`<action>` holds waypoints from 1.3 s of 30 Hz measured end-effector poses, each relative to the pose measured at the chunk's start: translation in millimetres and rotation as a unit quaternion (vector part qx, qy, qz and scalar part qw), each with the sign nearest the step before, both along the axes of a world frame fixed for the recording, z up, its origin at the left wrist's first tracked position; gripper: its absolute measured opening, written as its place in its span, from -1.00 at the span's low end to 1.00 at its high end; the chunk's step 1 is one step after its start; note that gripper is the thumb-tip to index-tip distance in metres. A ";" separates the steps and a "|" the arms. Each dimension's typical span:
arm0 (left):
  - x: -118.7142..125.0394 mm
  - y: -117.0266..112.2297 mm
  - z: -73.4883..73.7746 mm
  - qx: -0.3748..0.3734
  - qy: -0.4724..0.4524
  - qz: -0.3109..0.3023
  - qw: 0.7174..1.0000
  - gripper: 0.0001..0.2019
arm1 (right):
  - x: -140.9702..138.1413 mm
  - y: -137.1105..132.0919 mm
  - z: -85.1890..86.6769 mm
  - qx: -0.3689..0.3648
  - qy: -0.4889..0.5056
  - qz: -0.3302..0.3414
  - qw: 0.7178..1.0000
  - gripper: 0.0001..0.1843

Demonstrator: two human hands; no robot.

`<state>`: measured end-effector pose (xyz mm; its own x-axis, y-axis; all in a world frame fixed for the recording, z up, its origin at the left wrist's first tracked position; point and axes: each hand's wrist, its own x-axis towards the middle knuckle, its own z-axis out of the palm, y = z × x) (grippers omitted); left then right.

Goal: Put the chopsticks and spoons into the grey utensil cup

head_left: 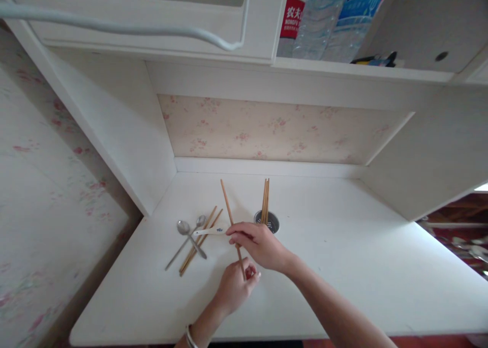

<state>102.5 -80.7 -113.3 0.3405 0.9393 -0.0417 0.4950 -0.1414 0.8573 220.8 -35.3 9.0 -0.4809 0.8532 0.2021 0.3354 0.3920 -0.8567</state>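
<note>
My left hand is closed round the lower end of a wooden chopstick that slants up and away over the white desk. My right hand reaches across it, its fingers pinched on the handle of a white ceramic spoon and touching the same chopstick. Left of the hands lie two metal spoons and a pair of chopsticks flat on the desk. A perforated metal holder stands behind my right hand with a few chopsticks upright in it.
White cabinet walls close in the desk on the left and right, with floral wallpaper at the back. A shelf above holds plastic water bottles. A pale cable crosses the cabinet door at top left.
</note>
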 end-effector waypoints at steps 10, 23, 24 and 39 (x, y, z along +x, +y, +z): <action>-0.2 -0.1 1.5 0.000 -0.002 0.002 1.000 -0.87 | 79.4 68.1 -12.0 -0.029 0.283 -0.318 0.904 -0.57; 2.0 0.7 0.7 -0.005 0.001 0.005 1.000 -0.88 | 82.0 66.1 -68.1 -0.053 0.158 -0.340 0.926 -0.59; 2.1 0.7 0.5 -0.005 0.002 0.005 1.000 -0.88 | 82.0 65.7 -69.1 -0.051 0.150 -0.337 0.928 -0.60; -2.8 8.3 1.6 -0.042 -0.058 0.017 0.997 -0.84 | 87.5 51.3 -86.1 -0.076 0.142 -0.288 0.944 -0.53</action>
<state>99.7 -72.5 -111.7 0.3152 0.9453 -0.0835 0.3956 -0.0509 0.9170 308.4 16.0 -77.1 0.1262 0.9862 0.1072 0.2035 0.0800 -0.9758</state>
